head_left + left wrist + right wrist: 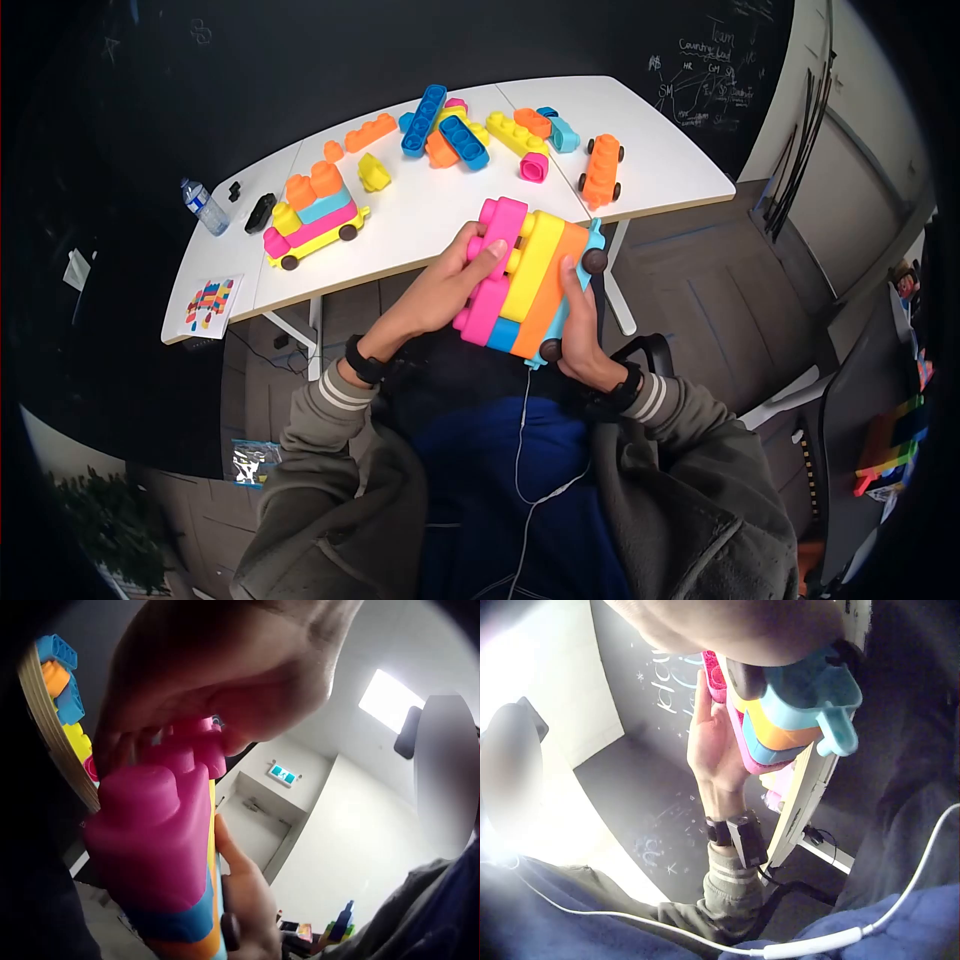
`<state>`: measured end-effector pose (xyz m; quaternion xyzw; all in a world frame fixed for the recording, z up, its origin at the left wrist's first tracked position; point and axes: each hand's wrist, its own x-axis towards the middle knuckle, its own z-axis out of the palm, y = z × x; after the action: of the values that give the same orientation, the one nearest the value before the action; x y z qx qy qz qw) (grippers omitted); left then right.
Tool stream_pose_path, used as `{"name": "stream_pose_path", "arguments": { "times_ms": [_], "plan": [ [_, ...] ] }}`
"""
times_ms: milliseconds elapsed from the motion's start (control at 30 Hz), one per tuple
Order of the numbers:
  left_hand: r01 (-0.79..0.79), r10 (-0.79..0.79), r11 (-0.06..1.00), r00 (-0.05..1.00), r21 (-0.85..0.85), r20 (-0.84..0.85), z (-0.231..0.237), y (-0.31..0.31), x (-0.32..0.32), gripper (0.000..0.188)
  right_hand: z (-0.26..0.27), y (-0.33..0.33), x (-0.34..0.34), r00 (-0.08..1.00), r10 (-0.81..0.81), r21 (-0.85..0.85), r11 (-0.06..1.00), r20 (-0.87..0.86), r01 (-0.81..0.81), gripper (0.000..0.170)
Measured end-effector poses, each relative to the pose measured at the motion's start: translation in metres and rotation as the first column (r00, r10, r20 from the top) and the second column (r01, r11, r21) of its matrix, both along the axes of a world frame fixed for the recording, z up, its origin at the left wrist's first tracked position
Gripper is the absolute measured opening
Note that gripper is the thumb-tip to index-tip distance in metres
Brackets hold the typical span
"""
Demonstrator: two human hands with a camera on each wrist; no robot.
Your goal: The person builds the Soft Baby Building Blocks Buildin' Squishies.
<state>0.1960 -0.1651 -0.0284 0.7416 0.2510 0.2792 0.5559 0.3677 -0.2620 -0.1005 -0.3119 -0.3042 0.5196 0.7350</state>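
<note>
Head view: a wheeled stack of pink, yellow, orange and blue plastic blocks [532,268] is held up in front of the person's body, off the near edge of the white desk [415,225]. It is turned on its side, studs toward the left hand [445,288], its light-blue plastic wheeled base [799,705] toward the right hand [583,330]. Likely reason: each hand backs one end, so the layers are braced between them; a judgement only.

Left hand: curled over the pink studded plastic layer [488,312], thumb lying across it. The left wrist view agrees, fingers bent over the studs. Whether the pink layer is one piece or several, cannot tell.

Right hand: closed around the base side, thumb along the orange layer; most fingertips hidden behind the stack. A dark round wheel [595,261] sits just beyond the thumb.

On the desk: a multicoloured block car with a yellow wheeled base [320,232] and an orange wheeled plastic base [602,170] stand apart, either side of a loose group including a long dark-blue block [425,120]. A printed sheet with coloured block shapes [210,305] lies at the left end, perhaps for reference.
</note>
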Motion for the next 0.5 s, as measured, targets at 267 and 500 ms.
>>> {"name": "stream_pose_path", "arguments": {
  "times_ms": [267,500],
  "plan": [
    [0.018,-0.023,0.999,0.993,-0.04,-0.114,-0.008,0.005,0.0,0.049,-0.003,-0.001,-0.001,0.999,0.038,-0.06,0.997,-0.015,-0.038,0.061],
    [0.074,-0.07,0.997,0.981,0.016,-0.184,-0.006,0.008,0.001,0.058,-0.001,-0.002,-0.003,0.995,0.038,-0.086,0.996,0.095,-0.029,0.065]
  ]
}}
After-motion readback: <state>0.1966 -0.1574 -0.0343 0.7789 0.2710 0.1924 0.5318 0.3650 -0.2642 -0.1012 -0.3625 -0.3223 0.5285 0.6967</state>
